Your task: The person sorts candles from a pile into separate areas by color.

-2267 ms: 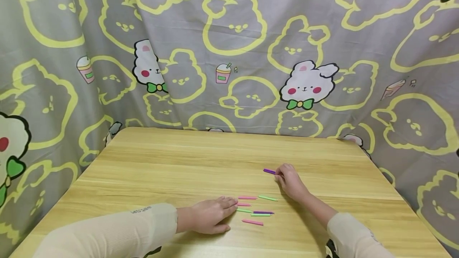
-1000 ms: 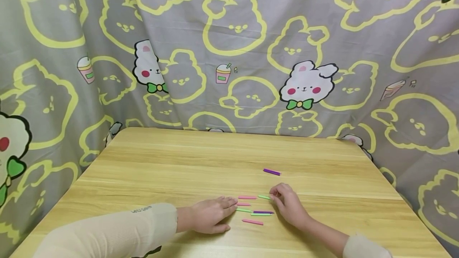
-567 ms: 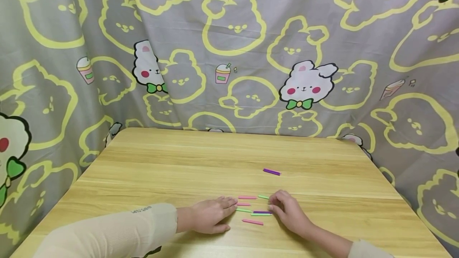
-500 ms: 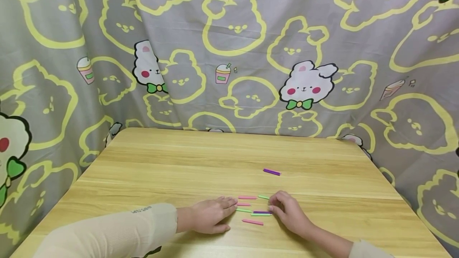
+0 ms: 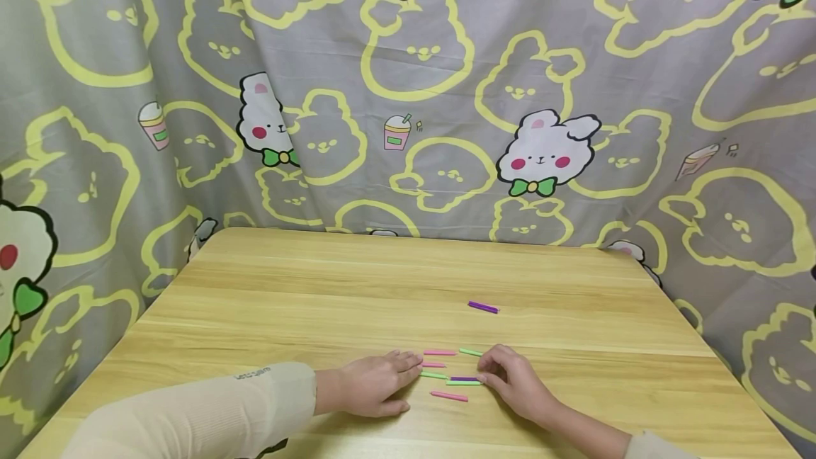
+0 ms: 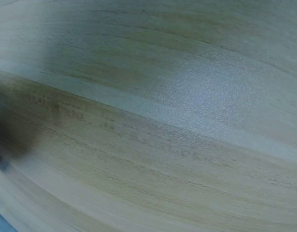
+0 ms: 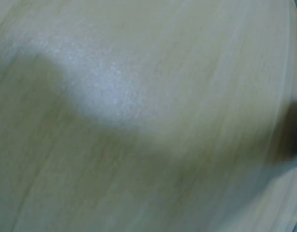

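The left hand (image 5: 377,382) is laid flat on the wooden table (image 5: 306,282), its fingers extended and nothing gripped; by its fingertips a pink stick (image 5: 435,365) and a green stick (image 5: 434,375) are seen. Rightward, two more pink sticks (image 5: 449,396) are spaced apart, then a purple stick (image 5: 463,379) is set alongside a second green stick (image 5: 464,383). A third green stick (image 5: 470,352) is partly covered by the right hand (image 5: 515,384), whose fingers are bent; whether anything is pinched cannot be told.
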Motion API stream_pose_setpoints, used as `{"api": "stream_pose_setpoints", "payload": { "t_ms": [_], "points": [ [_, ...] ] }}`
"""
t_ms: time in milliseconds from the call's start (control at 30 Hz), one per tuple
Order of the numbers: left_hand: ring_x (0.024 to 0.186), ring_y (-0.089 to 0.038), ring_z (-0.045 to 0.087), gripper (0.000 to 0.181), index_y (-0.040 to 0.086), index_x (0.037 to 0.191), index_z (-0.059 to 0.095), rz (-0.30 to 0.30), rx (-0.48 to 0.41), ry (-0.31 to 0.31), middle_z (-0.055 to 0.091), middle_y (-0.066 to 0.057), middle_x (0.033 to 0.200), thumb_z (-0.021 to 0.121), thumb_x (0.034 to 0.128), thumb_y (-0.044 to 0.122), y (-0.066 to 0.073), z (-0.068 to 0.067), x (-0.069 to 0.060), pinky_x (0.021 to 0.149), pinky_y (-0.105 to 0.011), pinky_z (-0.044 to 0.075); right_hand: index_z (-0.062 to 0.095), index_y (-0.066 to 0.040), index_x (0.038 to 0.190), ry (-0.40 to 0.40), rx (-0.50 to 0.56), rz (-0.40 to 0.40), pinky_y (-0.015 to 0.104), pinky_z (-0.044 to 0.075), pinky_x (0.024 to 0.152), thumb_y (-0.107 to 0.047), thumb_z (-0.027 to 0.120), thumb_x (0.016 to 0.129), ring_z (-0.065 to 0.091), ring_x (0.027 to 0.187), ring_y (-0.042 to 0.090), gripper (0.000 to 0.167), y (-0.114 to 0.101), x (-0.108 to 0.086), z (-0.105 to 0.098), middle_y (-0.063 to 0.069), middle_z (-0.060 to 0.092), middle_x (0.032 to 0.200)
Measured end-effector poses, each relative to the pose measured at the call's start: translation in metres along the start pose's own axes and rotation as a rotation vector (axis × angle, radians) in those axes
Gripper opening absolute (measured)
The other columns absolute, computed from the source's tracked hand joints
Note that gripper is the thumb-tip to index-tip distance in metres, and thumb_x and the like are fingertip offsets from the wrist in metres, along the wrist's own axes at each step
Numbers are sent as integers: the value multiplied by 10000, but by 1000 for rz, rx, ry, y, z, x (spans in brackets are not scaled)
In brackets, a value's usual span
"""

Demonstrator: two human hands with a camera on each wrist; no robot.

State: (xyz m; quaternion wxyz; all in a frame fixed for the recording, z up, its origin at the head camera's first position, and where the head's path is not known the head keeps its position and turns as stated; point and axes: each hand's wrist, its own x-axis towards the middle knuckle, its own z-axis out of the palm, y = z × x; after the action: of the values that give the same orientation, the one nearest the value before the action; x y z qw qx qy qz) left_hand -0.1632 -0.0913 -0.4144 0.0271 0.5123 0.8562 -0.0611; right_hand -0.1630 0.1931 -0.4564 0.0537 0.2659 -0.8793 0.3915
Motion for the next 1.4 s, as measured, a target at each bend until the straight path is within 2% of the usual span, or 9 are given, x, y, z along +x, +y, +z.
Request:
{"api": "stream_pose_setpoints", "payload": {
  "t_ms": [267, 433, 633, 967, 1400],
  "points": [
    [1337, -210, 394, 556, 19, 1367, 428, -8, -9, -8, 394, -135, 1443, 427, 965, 404, 1, -1, 0, 1087, -323, 354, 620, -70, 865, -18, -5, 25, 157, 457, 586, -107, 657, 832, 485, 715, -17, 62, 0, 1, -1, 70, 595, 800],
    [1334, -217, 399, 554, 14, 1363, 431, -5, -12, -3, 398, -141, 1439, 428, 966, 400, 1, 0, 0, 1084, -324, 358, 624, -74, 863, -18, -16, 15, 156, 458, 588, -105, 659, 831, 485, 718, -17, 57, 0, 2, -1, 49, 593, 802],
    [1331, -221, 403, 551, 11, 1358, 437, 1, -1, 7, 402, -146, 1437, 421, 968, 400, -1, 3, -1, 1081, -327, 361, 618, -85, 844, -44, -19, -4, 155, 450, 572, -62, 665, 817, 457, 708, -30, 60, -1, 4, 0, -42, 561, 812],
    [1322, -230, 415, 554, 7, 1345, 452, 18, 5, 30, 407, -152, 1431, 415, 968, 411, -1, 4, 0, 1073, -322, 372, 601, -85, 819, -51, -78, 12, 158, 461, 617, -59, 648, 826, 447, 736, -12, 54, -3, 5, 2, -43, 538, 810],
    [1334, -212, 399, 553, 17, 1361, 435, 7, 15, 1, 403, -140, 1437, 438, 960, 398, -2, 2, 2, 1091, -327, 347, 547, -128, 808, -51, -189, -93, 180, 435, 632, -23, 610, 845, 416, 772, 5, 128, -6, 4, 4, -67, 527, 793]
  ]
}}
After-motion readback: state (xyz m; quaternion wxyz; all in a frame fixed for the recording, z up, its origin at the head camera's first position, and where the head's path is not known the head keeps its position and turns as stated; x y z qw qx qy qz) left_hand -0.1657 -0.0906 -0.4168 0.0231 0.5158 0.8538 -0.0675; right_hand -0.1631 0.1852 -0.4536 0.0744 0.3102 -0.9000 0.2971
